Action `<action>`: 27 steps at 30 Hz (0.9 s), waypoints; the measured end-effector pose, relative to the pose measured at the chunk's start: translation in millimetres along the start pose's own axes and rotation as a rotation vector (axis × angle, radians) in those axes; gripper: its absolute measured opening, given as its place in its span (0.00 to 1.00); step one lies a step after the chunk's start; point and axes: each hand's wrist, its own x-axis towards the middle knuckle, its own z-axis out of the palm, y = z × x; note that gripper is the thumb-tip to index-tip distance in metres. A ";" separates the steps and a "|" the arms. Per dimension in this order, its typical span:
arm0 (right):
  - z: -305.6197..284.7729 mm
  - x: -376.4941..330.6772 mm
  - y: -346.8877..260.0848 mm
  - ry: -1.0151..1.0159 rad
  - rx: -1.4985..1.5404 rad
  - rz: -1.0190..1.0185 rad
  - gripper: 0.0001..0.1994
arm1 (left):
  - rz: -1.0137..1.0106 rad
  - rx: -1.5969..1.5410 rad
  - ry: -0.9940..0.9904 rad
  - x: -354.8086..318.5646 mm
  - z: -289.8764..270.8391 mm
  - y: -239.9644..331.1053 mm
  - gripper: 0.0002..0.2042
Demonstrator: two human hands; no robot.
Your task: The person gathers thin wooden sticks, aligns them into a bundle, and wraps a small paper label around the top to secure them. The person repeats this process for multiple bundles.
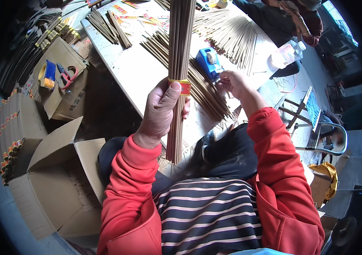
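Note:
My left hand (pixel 159 104) is closed around an upright bundle of thin brown incense sticks (pixel 181 46). A red and yellow paper band (pixel 185 87) wraps the bundle, and my left thumb presses on it. To the right, a blue tape dispenser (pixel 208 63) holding a roll of tape stands on the table. My right hand (pixel 235 85) is at the dispenser's near end with its fingertips pinched together. Whatever lies between those fingertips is too small to make out. Loose incense sticks (pixel 208 100) lie on the table behind the bundle and beside the dispenser.
More sticks (pixel 232 36) fan across the white table (pixel 123 68), with paper labels (pixel 149 19) at its far side. A clear bottle (pixel 287 54) is at the right edge. An open carton (pixel 55 191), scissors (pixel 67 76) on a box and stacked bundles (pixel 9 127) stand left. Another person (pixel 312 23) sits opposite.

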 end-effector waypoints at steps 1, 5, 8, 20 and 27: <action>0.7 3.9 -0.3 0.008 0.025 0.019 0.07 | 0.001 -0.012 -0.009 -0.2 0.4 0.4 0.16; -0.5 7.3 -4.4 -0.096 0.103 0.107 0.09 | 0.007 -0.063 -0.048 -0.2 -5.1 -1.2 0.18; 10.0 4.1 -1.5 -0.004 0.173 0.146 0.10 | 0.025 -0.098 -0.073 -0.9 -6.9 -1.5 0.19; 19.9 -156.5 -51.8 -0.786 -0.129 -0.601 0.07 | 0.047 0.039 0.073 -7.1 -3.2 8.2 0.16; 50.6 -172.7 -55.1 -0.577 -0.731 -0.870 0.06 | -0.007 0.042 0.043 -8.2 -4.1 5.1 0.15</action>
